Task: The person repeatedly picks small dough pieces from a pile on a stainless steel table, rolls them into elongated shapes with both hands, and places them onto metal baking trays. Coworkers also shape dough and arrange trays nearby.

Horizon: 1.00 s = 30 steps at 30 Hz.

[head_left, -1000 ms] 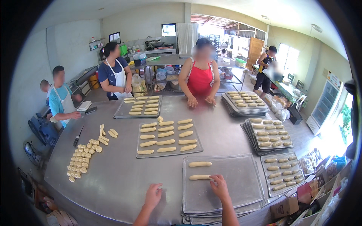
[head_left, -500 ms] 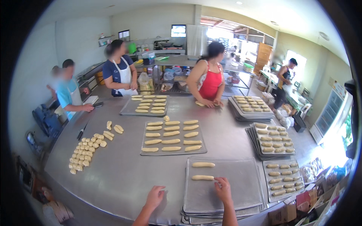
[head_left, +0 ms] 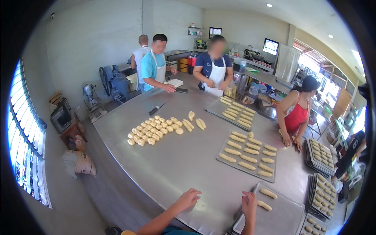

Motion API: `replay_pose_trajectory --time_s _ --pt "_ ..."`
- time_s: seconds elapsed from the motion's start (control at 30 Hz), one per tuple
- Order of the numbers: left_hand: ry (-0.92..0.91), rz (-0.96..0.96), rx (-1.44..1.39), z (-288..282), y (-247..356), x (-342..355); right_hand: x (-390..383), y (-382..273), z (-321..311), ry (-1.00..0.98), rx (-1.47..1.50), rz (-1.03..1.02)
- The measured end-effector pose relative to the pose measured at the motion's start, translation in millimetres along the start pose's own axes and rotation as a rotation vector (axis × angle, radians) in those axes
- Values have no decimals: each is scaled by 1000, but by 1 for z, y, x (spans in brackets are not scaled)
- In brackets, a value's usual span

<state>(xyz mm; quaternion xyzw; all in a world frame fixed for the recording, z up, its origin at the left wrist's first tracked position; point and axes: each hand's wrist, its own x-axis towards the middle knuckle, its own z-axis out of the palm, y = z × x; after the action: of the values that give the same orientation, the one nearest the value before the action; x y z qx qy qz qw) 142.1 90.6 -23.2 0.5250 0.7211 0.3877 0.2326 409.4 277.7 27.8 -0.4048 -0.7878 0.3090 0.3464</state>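
My left hand [head_left: 188,197] is over the bare steel table [head_left: 164,164], fingers loosely bent and apart, holding nothing. My right hand [head_left: 248,200], open with bent fingers, is at the left edge of the near baking tray [head_left: 284,219], beside two dough logs [head_left: 264,205]. I cannot tell whether it touches the tray. A middle tray [head_left: 264,176] carries several rows of dough logs. To the left lie many small dough pieces [head_left: 150,131], some longer strips [head_left: 200,123] and a knife [head_left: 157,108].
Three co-workers stand beyond the table [head_left: 153,72], [head_left: 213,72], [head_left: 293,113]; others work farther back. A far tray [head_left: 221,117] and stacked trays [head_left: 321,156] hold dough. A mixer [head_left: 92,100], dark machine [head_left: 114,84] and sack [head_left: 80,162] line the left wall.
My view has swung left, showing the window and left wall. My right hand has drawn away from the lower dough log. The red-aproned co-worker has lowered both hands onto dough at the table.
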Motion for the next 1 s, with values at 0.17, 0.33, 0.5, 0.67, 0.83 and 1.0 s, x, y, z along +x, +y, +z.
replay_pose_trajectory --time_s 0.17,0.33,0.5,0.67,0.83,1.0 --pt "68 41 21 -57 -50 -13 -7 -42 63 -68 5 40" --pt "84 -27 -49 -114 -108 -27 -4 -79 121 -92 -25 -25" --pt "143 6 4 -169 -153 -38 -14 -115 179 -139 8 41" --pt "203 12 60 -215 -177 -39 -40 -148 223 -286 12 -3" --pt "242 -32 16 -237 -189 -40 -46 -162 253 -431 -6 -135" --pt "271 -96 251 -230 -199 -63 -51 -162 301 -239 -280 -217"
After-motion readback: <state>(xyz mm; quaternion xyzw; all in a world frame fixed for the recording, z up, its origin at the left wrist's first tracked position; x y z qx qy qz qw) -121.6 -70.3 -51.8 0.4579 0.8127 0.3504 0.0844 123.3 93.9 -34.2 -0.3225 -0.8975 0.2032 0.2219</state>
